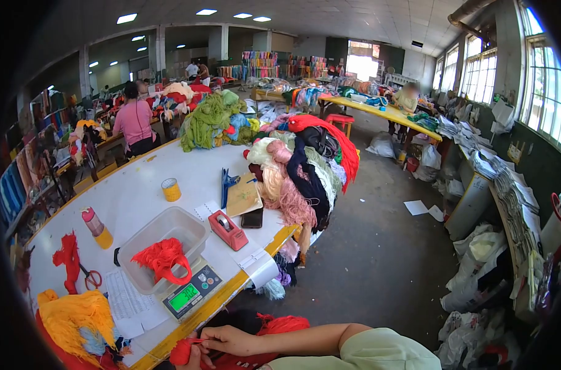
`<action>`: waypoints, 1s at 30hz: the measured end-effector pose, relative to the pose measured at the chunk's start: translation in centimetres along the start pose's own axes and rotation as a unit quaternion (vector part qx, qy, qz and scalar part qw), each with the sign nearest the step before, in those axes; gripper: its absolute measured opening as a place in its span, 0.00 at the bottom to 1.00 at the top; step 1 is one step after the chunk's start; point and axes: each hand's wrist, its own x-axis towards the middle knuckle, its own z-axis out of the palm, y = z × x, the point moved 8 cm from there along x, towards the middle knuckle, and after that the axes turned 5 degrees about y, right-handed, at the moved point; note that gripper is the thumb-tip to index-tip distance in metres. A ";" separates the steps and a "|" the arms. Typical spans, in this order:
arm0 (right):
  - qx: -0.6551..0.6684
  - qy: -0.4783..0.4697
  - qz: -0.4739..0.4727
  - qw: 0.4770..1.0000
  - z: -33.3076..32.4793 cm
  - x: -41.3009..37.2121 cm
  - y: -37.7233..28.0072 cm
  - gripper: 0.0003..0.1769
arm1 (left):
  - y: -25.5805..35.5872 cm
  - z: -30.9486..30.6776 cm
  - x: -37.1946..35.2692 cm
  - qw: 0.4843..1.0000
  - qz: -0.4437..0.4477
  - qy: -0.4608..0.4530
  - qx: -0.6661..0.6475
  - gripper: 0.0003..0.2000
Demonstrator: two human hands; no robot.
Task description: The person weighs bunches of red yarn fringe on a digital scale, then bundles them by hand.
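Observation:
At the bottom of the view, my left hand (194, 359) is closed on a small wound bundle of red yarn (180, 352). Just right of it, my right hand (229, 340) has its fingers pinched on a red strand at the bundle. More red yarn (285, 324) lies behind my right forearm. On the white table (132, 185) beyond, a translucent plastic bin (197, 223) rests on a scale (191, 293) with a lit green display. Inside the bin is a looped red skein (163, 259).
Tape dispenser (228, 230), phone (252, 218), yellow tape roll (170, 189), bottle (97, 227), scissors (91, 279) and papers (130, 299) lie on the table. Yarn piles (292, 179) cover its far right end. A person in pink (133, 120) sits at the left; another person (406, 98) is at the yellow table (388, 113).

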 end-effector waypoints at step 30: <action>-0.087 -0.123 0.069 0.986 10.2 2.5 3.3 0.08 | 0.0 -6.9 -3.7 0.972 0.096 0.058 -0.209 0.23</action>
